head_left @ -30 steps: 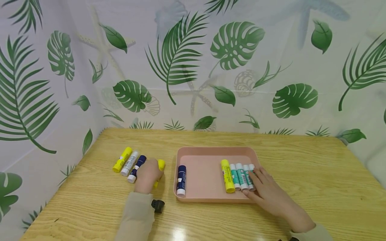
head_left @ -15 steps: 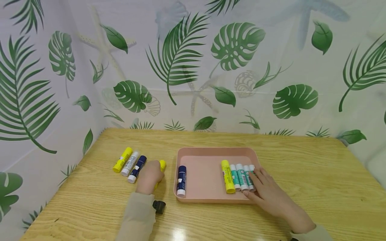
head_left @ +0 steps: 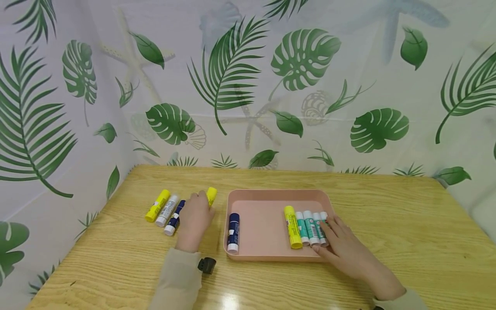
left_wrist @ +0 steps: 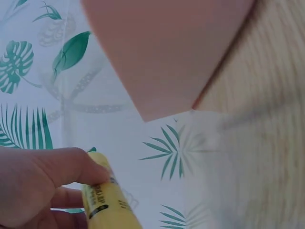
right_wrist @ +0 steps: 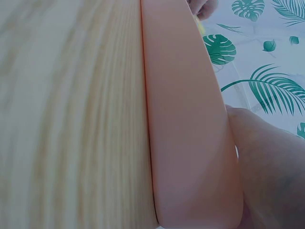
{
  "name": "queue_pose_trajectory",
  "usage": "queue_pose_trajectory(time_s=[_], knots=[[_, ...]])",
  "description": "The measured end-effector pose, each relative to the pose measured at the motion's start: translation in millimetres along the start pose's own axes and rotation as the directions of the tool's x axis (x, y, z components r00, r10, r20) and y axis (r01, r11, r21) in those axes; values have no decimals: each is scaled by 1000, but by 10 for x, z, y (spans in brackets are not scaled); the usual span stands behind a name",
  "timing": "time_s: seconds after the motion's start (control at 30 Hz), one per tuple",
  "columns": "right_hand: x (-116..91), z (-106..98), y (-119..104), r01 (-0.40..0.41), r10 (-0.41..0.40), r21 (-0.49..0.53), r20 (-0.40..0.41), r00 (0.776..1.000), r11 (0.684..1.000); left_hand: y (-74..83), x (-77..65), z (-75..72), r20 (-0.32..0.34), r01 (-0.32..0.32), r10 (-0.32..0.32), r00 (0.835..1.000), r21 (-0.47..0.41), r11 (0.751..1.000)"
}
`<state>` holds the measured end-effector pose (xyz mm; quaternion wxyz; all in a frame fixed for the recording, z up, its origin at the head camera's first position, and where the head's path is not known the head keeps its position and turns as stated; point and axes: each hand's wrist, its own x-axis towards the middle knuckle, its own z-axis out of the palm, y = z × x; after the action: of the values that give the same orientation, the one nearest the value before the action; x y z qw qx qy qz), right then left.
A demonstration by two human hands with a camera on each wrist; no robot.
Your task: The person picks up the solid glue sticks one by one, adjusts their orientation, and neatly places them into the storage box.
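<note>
My left hand [head_left: 195, 221] pinches a yellow glue stick [head_left: 211, 196] between thumb and fingers, left of the pink tray [head_left: 261, 228]. In the left wrist view this glue stick [left_wrist: 107, 205] is tilted, with the thumb pressed along its side. My right hand [head_left: 346, 254] rests at the tray's right end, fingers stretched over the rim beside the green-and-white glue sticks [head_left: 310, 228]. These lie side by side in the tray, partly covered by the fingers. Left of them is another yellow glue stick [head_left: 292, 227]. A dark blue glue stick [head_left: 233, 232] lies along the tray's left wall.
On the table [head_left: 116, 262], left of my left hand, lie a yellow glue stick [head_left: 157, 206], a white one [head_left: 167, 210] and a dark blue one [head_left: 174, 218], the last partly behind the hand. A leaf-patterned cloth [head_left: 248, 86] hangs behind the table.
The left hand has moved up and slightly right with the yellow glue stick, whose visible end is now farther back and closer to the tray. The right hand stays in place.
</note>
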<state>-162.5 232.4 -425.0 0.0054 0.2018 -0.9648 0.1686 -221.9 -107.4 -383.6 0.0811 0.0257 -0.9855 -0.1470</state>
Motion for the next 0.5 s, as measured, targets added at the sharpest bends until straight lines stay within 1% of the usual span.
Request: queue_pose_trajectory(time_s=[0.13, 0.23, 0.37, 0.5], knots=[[0, -5, 0, -6, 6, 3, 5, 1000, 1000, 80, -10, -50, -117, -17, 18, 993, 9, 1000], [0, -9, -4, -6, 6, 5, 4, 1000, 1000, 137, -19, -77, -181, -32, 33, 983, 13, 999], [0, -13, -12, -5, 5, 0, 0, 1000, 1000, 219, -38, -94, -223, -57, 63, 973, 33, 998], [2, -15, -22, -6, 6, -5, -1, 1000, 1000, 302, -66, -73, -234, -93, 109, 966, 78, 993]])
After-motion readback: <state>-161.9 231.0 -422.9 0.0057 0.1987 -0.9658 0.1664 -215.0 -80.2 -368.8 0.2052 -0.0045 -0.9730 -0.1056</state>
